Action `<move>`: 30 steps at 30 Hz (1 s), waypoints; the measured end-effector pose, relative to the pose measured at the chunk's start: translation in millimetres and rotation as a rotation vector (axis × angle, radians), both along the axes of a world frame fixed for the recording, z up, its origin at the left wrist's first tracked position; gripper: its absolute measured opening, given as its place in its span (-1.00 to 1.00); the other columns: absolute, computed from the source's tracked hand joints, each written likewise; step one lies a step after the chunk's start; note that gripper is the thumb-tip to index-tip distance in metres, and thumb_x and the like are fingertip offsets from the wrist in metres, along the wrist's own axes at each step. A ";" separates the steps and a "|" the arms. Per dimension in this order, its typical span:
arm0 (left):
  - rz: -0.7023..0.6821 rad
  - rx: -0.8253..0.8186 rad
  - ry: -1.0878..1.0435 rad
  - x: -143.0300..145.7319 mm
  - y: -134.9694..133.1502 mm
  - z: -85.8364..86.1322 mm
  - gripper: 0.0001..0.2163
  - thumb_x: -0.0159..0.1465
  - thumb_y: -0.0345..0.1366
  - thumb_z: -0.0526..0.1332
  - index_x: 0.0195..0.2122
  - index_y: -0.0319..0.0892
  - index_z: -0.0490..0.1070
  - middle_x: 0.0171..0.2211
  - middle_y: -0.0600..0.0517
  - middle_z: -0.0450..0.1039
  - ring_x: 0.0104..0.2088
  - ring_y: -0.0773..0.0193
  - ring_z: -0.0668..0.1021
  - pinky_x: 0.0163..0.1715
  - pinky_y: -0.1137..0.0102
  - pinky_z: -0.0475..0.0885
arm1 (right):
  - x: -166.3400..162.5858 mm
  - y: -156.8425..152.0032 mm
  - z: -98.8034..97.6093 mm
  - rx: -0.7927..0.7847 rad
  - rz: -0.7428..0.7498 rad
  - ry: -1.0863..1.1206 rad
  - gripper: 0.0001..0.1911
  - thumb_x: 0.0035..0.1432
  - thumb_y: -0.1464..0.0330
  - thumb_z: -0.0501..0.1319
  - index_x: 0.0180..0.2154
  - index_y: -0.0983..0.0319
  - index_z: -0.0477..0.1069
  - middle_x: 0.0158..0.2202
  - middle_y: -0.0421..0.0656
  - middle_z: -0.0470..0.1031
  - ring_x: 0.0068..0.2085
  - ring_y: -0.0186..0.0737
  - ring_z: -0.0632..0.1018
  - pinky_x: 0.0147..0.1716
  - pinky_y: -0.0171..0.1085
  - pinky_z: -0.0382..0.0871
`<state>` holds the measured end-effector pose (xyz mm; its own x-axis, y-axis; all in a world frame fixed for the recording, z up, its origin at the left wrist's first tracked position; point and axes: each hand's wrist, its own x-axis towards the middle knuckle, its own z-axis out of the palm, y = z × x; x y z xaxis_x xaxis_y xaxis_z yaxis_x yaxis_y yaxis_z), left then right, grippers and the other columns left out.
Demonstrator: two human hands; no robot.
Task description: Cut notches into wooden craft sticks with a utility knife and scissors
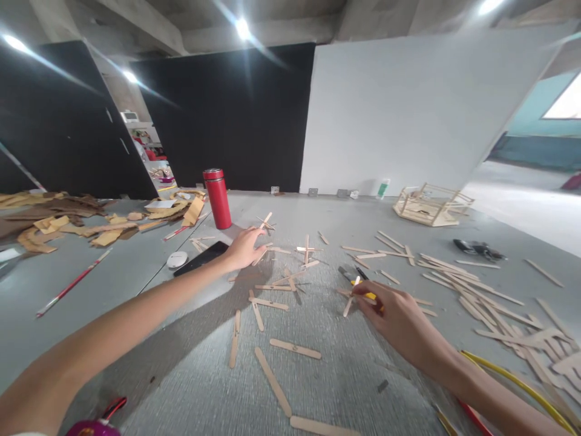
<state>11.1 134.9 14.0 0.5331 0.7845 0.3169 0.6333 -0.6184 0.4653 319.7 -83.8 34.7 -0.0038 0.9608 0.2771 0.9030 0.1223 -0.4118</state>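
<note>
My right hand (pixel 391 304) is closed in a pinch on a small cross of wooden craft sticks (pixel 348 304), held just above the table at right of centre. Its fingertips partly cover the sticks. A cutter with yellow parts (pixel 345 274) lies right behind that hand. My left hand (pixel 245 247) reaches out to the far middle, thumb and forefinger apart, beside some crossed craft sticks (pixel 266 221); whether a fingertip touches them I cannot tell. Another stick cross (pixel 307 249) stands between the hands. Several loose craft sticks (pixel 295 349) lie nearer to me.
A red flask (pixel 218 200) stands behind my left hand. Beneath that forearm lie a black phone (pixel 200 259) and a white round case (pixel 177 260). At right are a pile of sticks (pixel 472 284), a wooden frame model (pixel 431 209) and a yellow cable (pixel 517 384). Cardboard scraps (pixel 109 227) cover the left.
</note>
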 end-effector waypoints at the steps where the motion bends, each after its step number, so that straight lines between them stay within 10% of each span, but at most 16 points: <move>1: -0.037 -0.016 0.009 1.6 -2.7 1.2 -0.67 0.46 -0.18 0.28 0.18 -0.17 0.43 0.15 -0.13 0.47 0.03 0.07 0.59 0.01 0.08 0.57 | 0.0 0.3 -0.2 -0.001 0.001 0.000 -0.77 0.34 0.26 0.11 -0.18 0.15 0.54 -0.26 -0.07 0.72 -0.42 -0.14 0.64 -0.40 -0.25 0.45; 17: -0.164 -0.268 -0.017 98.5 -18.2 25.3 -0.68 0.46 -0.18 0.28 0.17 -0.17 0.44 0.14 -0.12 0.47 0.02 0.07 0.60 0.00 0.09 0.58 | -4.8 -4.7 6.2 -0.022 0.057 0.053 -0.78 0.38 0.27 0.13 -0.14 0.18 0.54 -0.19 -0.03 0.69 -0.32 -0.09 0.65 -0.35 -0.21 0.44; 25: -0.305 -0.445 -0.192 63.9 -117.9 50.5 -0.75 0.48 -0.15 0.25 -0.01 -0.24 0.50 -0.16 -0.02 0.58 -0.27 0.25 0.64 -0.24 0.28 0.61 | -20.5 -16.6 18.0 -0.002 0.035 0.389 -0.48 0.47 0.04 0.05 0.28 0.18 0.18 -0.07 0.00 0.64 -0.50 -0.27 0.58 -0.51 -0.27 0.47; 30: -0.346 -0.446 -0.309 35.7 -184.6 70.4 -0.82 0.43 -0.25 0.25 -0.28 -0.18 0.57 -0.44 0.09 0.57 -0.47 0.38 0.52 -0.43 0.46 0.44 | -44.8 -42.7 35.1 -0.104 0.169 0.655 -0.66 0.47 0.09 0.15 -0.19 0.18 0.52 -0.40 -0.20 0.55 -0.56 -0.38 0.44 -0.55 -0.35 0.34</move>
<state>46.8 -49.7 84.4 0.7155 0.6752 0.1793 0.2276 -0.4679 0.8539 274.9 -126.5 69.8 -0.0190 0.9836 0.1794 0.4358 0.1696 -0.8839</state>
